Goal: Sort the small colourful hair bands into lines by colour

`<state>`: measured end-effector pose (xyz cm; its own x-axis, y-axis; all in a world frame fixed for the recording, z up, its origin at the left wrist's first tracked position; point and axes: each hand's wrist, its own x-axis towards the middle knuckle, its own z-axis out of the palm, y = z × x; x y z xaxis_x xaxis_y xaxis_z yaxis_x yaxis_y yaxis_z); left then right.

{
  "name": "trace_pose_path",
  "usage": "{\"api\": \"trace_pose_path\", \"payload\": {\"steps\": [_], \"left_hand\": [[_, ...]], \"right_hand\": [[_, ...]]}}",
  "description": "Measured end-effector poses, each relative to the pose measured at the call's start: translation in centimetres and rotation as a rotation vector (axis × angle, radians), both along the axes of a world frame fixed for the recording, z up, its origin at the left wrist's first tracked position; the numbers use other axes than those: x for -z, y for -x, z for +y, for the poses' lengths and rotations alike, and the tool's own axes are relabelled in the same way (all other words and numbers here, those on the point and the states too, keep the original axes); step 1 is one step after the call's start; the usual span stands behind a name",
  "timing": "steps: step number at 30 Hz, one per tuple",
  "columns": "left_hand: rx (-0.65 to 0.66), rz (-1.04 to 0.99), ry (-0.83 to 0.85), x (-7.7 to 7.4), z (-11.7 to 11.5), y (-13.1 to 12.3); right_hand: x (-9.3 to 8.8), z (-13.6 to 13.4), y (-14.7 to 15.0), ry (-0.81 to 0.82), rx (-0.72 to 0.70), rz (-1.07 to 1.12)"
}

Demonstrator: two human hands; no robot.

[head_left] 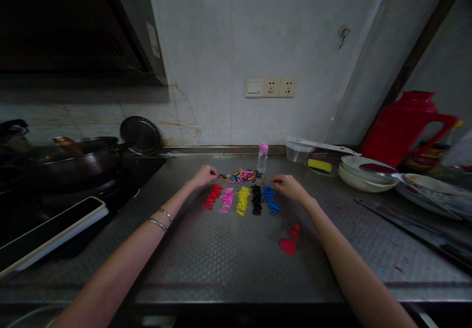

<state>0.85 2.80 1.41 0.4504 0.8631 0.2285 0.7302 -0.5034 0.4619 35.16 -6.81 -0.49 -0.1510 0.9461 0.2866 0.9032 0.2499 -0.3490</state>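
A mixed heap of small coloured rubber bands (241, 175) lies at the back of the steel counter. In front of it are sorted rows: red bands (212, 197), pink bands (226, 200), yellow bands (242, 200), black bands (256, 200) and blue bands (272, 200). My left hand (205, 176) is at the heap's left end, its thumb and fingers pinched together. Just right of the blue row's top, my right hand (289, 186) is also closed in a pinch. Anything between either hand's fingertips is too small to make out.
Behind the heap stands a clear pink-capped bottle (262, 158). A red heart-shaped piece (290, 242) lies nearer me. Bowls (365, 178), a knife (409, 227), a yellow sponge (319, 165) and a red thermos (401, 126) are rightward. Leftward are a wok (81, 163) and a phone (55, 229).
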Motion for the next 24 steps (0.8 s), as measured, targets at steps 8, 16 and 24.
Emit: {"api": "trace_pose_path", "payload": {"steps": [8,16,24], "left_hand": [[0.149,-0.062,0.13,1.1,-2.4,1.1],[0.045,-0.151,0.109,0.8,-3.0,1.7],[0.005,-0.184,0.079,1.5,-3.0,2.5]], "right_hand": [[-0.1,-0.5,0.3,-0.016,-0.004,-0.015],[-0.4,0.1,1.3,-0.064,-0.051,0.047],[-0.5,4.2,3.6,-0.015,-0.124,-0.016]]}}
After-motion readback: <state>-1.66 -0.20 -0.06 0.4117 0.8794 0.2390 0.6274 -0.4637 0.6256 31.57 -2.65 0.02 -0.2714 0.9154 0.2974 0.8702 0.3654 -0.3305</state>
